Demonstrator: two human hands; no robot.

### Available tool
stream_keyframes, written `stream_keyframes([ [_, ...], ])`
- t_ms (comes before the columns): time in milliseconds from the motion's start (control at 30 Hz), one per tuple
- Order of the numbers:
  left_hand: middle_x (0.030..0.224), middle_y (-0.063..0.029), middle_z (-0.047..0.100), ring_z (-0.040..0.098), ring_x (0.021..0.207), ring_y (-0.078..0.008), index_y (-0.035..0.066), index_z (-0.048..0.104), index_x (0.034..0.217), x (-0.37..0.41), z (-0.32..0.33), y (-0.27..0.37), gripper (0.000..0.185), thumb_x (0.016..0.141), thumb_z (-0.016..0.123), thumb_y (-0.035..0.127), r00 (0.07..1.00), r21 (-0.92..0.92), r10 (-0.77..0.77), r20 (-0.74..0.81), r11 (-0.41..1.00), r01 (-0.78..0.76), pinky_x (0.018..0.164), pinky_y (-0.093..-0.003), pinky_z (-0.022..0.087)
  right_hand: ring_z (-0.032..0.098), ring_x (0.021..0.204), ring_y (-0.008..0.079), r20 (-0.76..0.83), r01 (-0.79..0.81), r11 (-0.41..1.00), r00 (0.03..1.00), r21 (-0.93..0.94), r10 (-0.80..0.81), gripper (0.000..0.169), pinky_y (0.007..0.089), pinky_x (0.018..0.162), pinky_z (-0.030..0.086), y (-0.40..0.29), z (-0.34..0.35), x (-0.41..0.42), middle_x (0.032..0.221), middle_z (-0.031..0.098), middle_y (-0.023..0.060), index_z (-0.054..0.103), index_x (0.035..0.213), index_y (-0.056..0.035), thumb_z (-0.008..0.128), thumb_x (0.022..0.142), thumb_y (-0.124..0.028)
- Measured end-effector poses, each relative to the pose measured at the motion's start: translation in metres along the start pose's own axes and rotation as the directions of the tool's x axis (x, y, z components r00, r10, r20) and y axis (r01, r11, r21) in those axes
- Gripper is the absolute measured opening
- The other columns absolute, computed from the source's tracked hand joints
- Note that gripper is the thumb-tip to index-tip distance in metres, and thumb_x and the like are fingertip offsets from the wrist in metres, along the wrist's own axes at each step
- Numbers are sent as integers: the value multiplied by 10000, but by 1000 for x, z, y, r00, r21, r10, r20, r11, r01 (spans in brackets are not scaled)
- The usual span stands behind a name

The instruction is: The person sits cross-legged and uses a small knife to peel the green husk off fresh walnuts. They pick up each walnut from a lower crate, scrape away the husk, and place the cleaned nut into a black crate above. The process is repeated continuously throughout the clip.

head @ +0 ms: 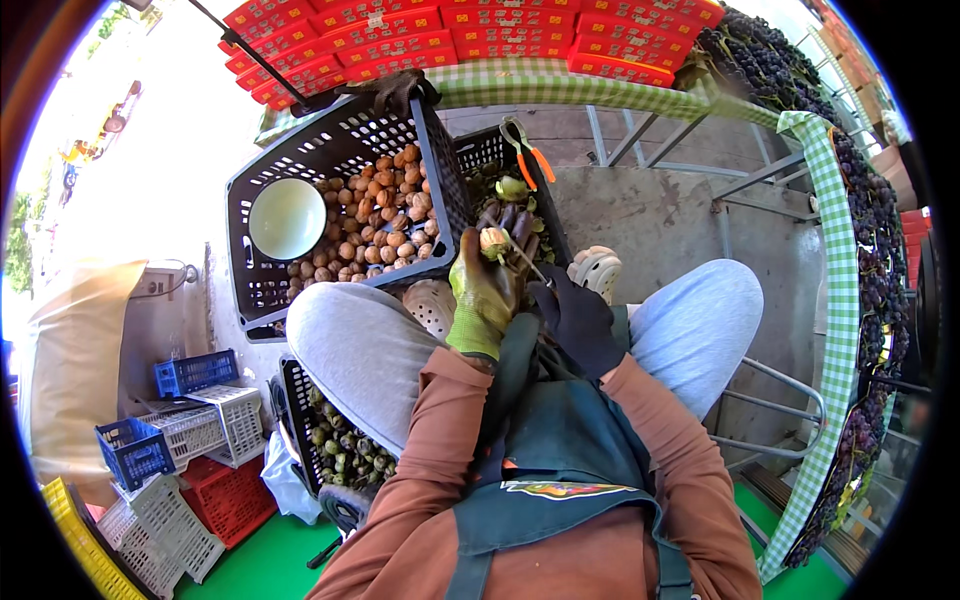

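My left hand point(484, 289), in a green and dark coated glove, holds a walnut point(493, 241) with green husk still around its lower part. In my right hand point(576, 311), under a black glove, is a knife point(527, 257) whose thin blade reaches to the walnut. Both hands are over a black crate point(556, 232) of husk pieces, with orange-handled pliers point(529, 154) lying at its far edge. To the left, a larger black crate point(437, 150) holds shelled-out brown walnuts point(382, 202) and a pale bowl point(288, 218).
Green-husked walnuts point(349, 442) fill a crate beside my left leg. Stacked red boxes point(510, 30) stand on a checked-cloth table ahead. Dark grapes point(877, 277) line the right-hand table. Blue, white and red crates point(229, 495) are piled at lower left. A dark glove point(397, 88) hangs on the crate's rim.
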State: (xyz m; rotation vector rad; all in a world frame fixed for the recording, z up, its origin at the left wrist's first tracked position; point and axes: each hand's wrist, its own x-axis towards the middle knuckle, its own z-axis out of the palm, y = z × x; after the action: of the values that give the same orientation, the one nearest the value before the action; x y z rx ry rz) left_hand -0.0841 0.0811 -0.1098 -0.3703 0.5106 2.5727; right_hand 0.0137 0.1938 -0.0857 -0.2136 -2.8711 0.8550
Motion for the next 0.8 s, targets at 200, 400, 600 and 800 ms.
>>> stream_keyframes([
  [200,1288,-164,591,578,1173,-393,43,558,1248,-15,24,4,524,979,421,472,973,-75,-209,-102,977,202,1030,-513,430,581,422,245,167,148,871,983,-469,-76,363,403,336,402,8,-8,-2,552,572,55,549,1062,-132,498,963,-478],
  [400,1262,-170,608,540,1222,-400,29,547,1274,-6,8,-5,518,988,417,441,972,-129,-140,-188,985,117,1044,-519,424,606,458,280,77,197,886,980,-420,-182,381,430,353,425,25,23,12,609,601,73,508,1054,-111,497,958,-480],
  [600,1153,-179,646,630,1065,-381,23,555,1240,-2,4,-7,568,988,448,521,987,-51,30,-158,998,-39,933,-428,510,637,525,348,-27,-85,986,996,-141,82,371,473,409,461,6,73,12,649,625,110,491,1057,-114,475,971,-475],
  [800,918,-82,628,601,770,-188,27,571,1230,-3,14,1,619,974,455,578,970,425,101,-222,905,3,739,-327,507,627,496,333,61,-67,990,995,-127,75,353,486,384,439,-2,34,10,609,615,110,522,984,-135,471,975,-484],
])
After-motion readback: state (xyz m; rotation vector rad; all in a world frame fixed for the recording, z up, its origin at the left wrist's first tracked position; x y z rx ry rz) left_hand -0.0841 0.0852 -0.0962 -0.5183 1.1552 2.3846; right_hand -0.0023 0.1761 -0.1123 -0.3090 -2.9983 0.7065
